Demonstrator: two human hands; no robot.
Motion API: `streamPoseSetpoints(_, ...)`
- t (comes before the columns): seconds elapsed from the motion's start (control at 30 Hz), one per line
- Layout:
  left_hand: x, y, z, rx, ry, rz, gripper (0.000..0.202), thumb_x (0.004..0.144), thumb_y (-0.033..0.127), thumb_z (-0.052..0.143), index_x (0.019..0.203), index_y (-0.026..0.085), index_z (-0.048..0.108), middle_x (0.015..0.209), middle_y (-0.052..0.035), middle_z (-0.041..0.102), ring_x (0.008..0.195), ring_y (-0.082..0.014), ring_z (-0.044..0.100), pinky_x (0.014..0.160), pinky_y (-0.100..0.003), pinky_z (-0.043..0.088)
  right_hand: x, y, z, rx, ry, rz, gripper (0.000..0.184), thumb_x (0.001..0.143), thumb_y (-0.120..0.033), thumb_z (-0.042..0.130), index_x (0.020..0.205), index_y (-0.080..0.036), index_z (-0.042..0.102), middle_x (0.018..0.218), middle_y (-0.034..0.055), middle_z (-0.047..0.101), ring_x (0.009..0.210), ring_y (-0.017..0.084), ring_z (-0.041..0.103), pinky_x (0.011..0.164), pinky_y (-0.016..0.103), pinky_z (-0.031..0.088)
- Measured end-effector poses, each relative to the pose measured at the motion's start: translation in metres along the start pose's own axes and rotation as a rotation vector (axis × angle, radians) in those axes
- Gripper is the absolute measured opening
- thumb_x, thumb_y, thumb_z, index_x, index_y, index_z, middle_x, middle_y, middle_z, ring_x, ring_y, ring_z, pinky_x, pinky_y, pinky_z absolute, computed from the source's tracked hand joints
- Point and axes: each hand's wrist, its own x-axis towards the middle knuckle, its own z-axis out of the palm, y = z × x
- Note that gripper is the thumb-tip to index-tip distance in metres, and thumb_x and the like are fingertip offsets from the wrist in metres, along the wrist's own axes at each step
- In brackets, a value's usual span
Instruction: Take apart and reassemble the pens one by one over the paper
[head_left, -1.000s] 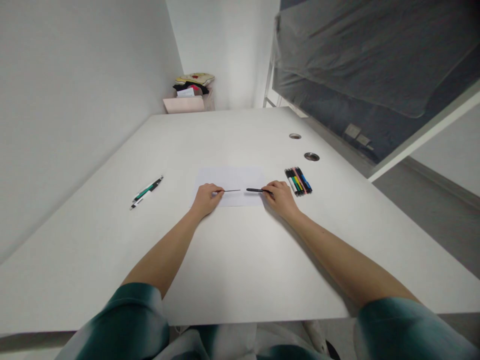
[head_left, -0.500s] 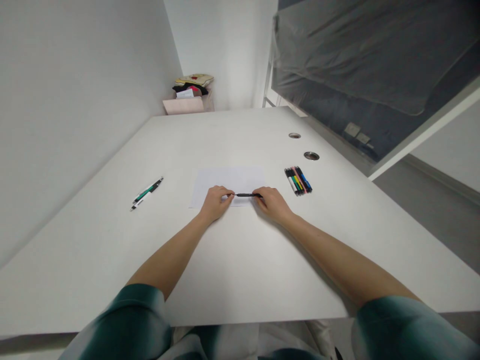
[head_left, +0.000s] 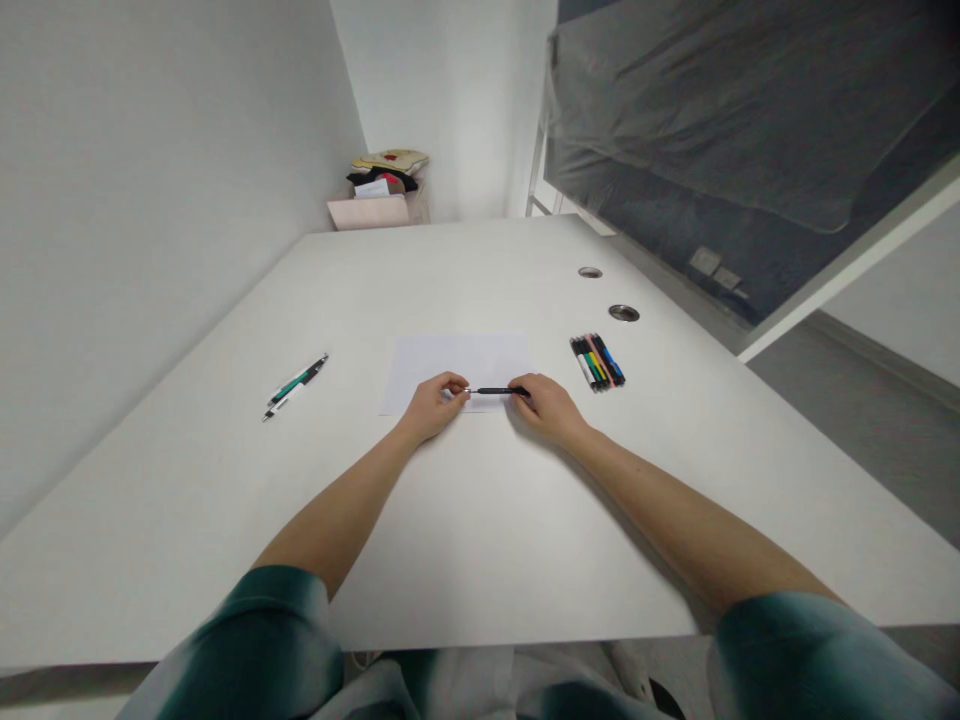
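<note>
Head view: left hand [head_left: 433, 408], right hand [head_left: 547, 408] pinching one black pen [head_left: 499, 391] over one paper sheet [head_left: 457, 358].

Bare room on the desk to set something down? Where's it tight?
Free: the white desk between the green-and-black pens and the paper sheet, and beyond the sheet toward the two grommet holes. Crowded: the sheet's near edge, where the left hand and right hand hold a black pen, beside the marker set.

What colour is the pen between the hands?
The pen is black; it shows best in the head view.
</note>
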Motion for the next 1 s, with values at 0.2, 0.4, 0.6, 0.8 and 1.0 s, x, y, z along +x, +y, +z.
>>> streamPoseSetpoints(0.2, 0.001, 0.001, 0.001, -0.079, -0.015, -0.041, 0.015, 0.077, 0.030, 0.066, 0.085, 0.017, 0.067, 0.077, -0.0022, 0.070, 0.073, -0.0160, 0.066, 0.074, -0.031, 0.053, -0.001, -0.001, 0.000, 0.020, 0.012, -0.021, 0.020, 0.087, -0.022, 0.050, 0.100, -0.018, 0.065, 0.091, 0.0099, 0.068, 0.084, 0.023, 0.060, 0.077, 0.036, 0.046)
streamPoseSetpoints(0.4, 0.000, 0.006, 0.001, -0.072, -0.044, -0.032, 0.014, 0.078, 0.028, 0.065, 0.085, 0.017, 0.069, 0.078, -0.0022, 0.071, 0.075, -0.0161, 0.066, 0.076, -0.031, 0.052, 0.000, -0.003, 0.002, 0.000, 0.012, -0.027, 0.017, 0.086, -0.022, 0.054, 0.098, -0.020, 0.066, 0.089, 0.0083, 0.069, 0.082, 0.023, 0.060, 0.075, 0.036, 0.045)
streamPoseSetpoints(0.6, 0.000, 0.005, 0.004, -0.065, -0.063, -0.027, 0.013, 0.078, 0.027, 0.066, 0.086, 0.018, 0.070, 0.078, -0.0018, 0.071, 0.075, -0.0159, 0.065, 0.074, -0.030, 0.051, 0.001, -0.003, 0.003, -0.052, -0.006, 0.018, 0.014, 0.087, -0.024, 0.056, 0.096, -0.021, 0.068, 0.086, 0.0075, 0.069, 0.078, 0.022, 0.060, 0.072, 0.034, 0.041)
streamPoseSetpoints(0.8, -0.002, 0.007, 0.003, -0.057, -0.057, -0.020, 0.012, 0.078, 0.026, 0.064, 0.085, 0.017, 0.069, 0.081, -0.0020, 0.071, 0.078, -0.0160, 0.065, 0.078, -0.031, 0.051, 0.002, -0.009, -0.002, -0.139, -0.070, -0.027, 0.021, 0.092, -0.023, 0.052, 0.103, -0.018, 0.070, 0.096, 0.0093, 0.071, 0.087, 0.022, 0.062, 0.075, 0.033, 0.039)
streamPoseSetpoints(1.0, -0.003, 0.009, 0.001, -0.023, -0.052, 0.005, 0.012, 0.080, 0.026, 0.062, 0.086, 0.018, 0.068, 0.084, -0.0022, 0.071, 0.083, -0.0171, 0.065, 0.083, -0.032, 0.051, 0.001, -0.018, -0.006, -0.211, -0.129, -0.028, 0.033, 0.097, -0.025, 0.041, 0.113, -0.014, 0.067, 0.097, 0.0117, 0.070, 0.089, 0.023, 0.060, 0.076, 0.033, 0.040)
